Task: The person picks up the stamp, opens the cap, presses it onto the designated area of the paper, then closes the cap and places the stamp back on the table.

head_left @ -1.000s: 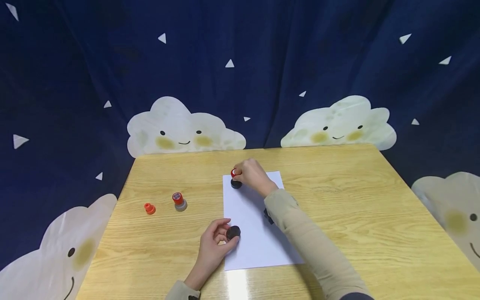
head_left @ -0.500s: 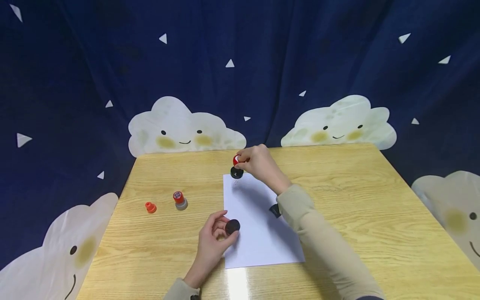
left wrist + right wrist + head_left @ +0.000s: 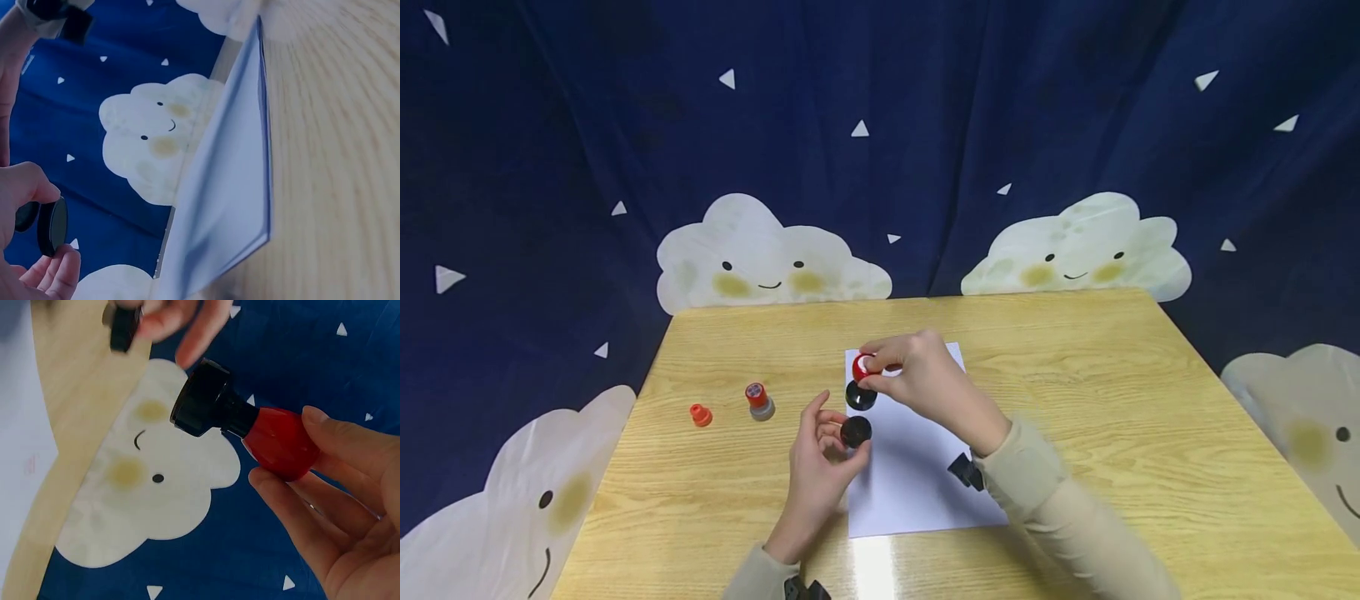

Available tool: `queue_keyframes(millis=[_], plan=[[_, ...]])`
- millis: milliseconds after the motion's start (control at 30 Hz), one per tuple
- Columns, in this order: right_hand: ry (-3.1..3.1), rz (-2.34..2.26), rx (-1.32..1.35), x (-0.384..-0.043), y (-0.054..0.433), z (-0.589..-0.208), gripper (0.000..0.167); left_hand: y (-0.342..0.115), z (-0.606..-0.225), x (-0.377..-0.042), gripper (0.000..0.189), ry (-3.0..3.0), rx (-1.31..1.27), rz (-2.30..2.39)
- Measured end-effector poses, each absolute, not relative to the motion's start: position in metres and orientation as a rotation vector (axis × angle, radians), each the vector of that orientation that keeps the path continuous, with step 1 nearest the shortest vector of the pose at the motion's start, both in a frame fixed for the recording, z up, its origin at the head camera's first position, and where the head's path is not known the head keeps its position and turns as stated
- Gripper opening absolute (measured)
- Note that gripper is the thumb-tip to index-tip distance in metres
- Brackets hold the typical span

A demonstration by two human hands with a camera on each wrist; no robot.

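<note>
Your right hand [image 3: 919, 377] pinching a red-handled stamp [image 3: 242, 419], your left hand [image 3: 817, 467] holding a black cap [image 3: 856, 432], white paper [image 3: 906, 500] on the tabletop [image 3: 1112, 375]

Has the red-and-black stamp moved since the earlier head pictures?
Yes. Judged against the paper in the head view, the red-and-black stamp now appears lower and slightly further left in the picture, nearer the left hand.

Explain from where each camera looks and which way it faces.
Head: on the head, facing forward and down at table and paper; left hand, right hand, sleeves show.
Left wrist: worn there, facing paper and curtain; left hand, black disc, part of right arm show.
Right wrist: worn there, facing the red-handled stamp in the right hand; left fingers show too.
Both wrist views share paper and curtain.
</note>
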State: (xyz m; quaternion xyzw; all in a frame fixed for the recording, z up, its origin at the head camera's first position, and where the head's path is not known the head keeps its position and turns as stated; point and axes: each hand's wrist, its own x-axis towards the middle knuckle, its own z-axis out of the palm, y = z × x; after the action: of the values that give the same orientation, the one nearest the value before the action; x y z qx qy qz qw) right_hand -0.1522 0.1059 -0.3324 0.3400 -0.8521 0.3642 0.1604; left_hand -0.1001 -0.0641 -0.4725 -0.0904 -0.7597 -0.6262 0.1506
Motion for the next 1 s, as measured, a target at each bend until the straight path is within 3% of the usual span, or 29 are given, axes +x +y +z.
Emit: queue_keyframes(millis=[633, 1000], plan=[[-2.497, 1.053, 1.007, -0.131, 0.099, -0.367, 0.012, -0.065, -0.474, -0.099, 0.091, -2.196, -0.336, -1.638], [-2.499, 0.975, 1.016, -0.125, 0.098, -0.367, 0.013, -0.066, -0.476, -0.1, 0.078, -2.183, -0.453, -1.429]])
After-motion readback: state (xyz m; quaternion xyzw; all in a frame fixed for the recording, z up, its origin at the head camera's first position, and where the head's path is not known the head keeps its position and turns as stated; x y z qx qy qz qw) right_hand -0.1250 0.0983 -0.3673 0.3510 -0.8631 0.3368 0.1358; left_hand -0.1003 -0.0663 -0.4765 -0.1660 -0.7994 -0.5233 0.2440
